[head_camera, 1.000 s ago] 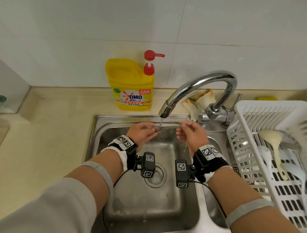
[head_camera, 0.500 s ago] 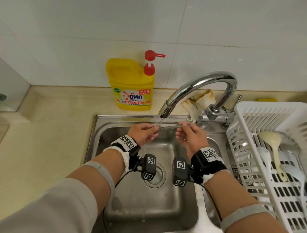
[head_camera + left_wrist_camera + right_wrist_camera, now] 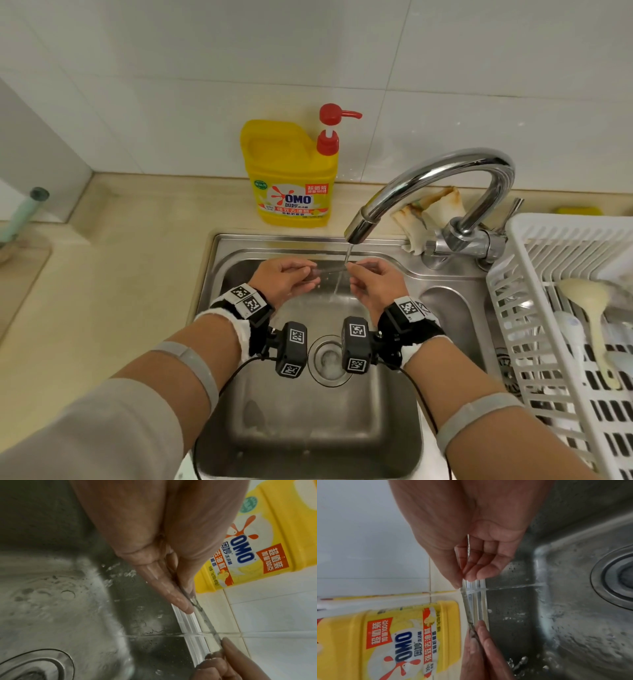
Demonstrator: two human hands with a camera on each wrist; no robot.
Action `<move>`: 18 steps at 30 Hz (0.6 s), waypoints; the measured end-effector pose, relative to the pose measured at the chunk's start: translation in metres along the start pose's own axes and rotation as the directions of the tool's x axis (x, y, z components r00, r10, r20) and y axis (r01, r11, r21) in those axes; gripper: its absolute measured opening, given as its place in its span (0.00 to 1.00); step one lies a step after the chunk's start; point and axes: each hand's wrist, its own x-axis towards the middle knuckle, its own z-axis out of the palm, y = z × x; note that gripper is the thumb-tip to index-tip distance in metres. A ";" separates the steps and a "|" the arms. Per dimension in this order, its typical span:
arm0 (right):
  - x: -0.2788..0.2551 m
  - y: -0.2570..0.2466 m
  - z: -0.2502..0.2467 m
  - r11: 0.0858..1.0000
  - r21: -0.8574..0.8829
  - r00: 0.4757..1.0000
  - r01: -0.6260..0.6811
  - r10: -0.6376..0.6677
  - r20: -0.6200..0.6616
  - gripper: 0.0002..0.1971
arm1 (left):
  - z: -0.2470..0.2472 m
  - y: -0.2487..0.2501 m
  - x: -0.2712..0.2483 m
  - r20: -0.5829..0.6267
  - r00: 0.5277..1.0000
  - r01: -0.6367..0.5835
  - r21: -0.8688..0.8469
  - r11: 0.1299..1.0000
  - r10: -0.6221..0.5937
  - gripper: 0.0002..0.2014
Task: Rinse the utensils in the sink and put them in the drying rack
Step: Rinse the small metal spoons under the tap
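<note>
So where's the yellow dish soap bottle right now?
In the head view the yellow dish soap bottle stands upright on the counter against the tiled wall, just behind the sink's back rim, left of the faucet.

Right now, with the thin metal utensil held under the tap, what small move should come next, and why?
Probably slide the utensil sideways through the water stream. The left hand and the right hand pinch its two ends, and the stream meets it only close to the right hand.

A beige countertop carries a yellow detergent bottle, steel sink and white rack.
</note>
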 end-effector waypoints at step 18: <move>0.000 0.002 0.020 0.998 -0.021 0.998 -0.059 0.059 -0.007 0.12 | -0.023 0.000 -0.002 -0.155 0.988 0.029 0.057 0.998 -0.019 0.07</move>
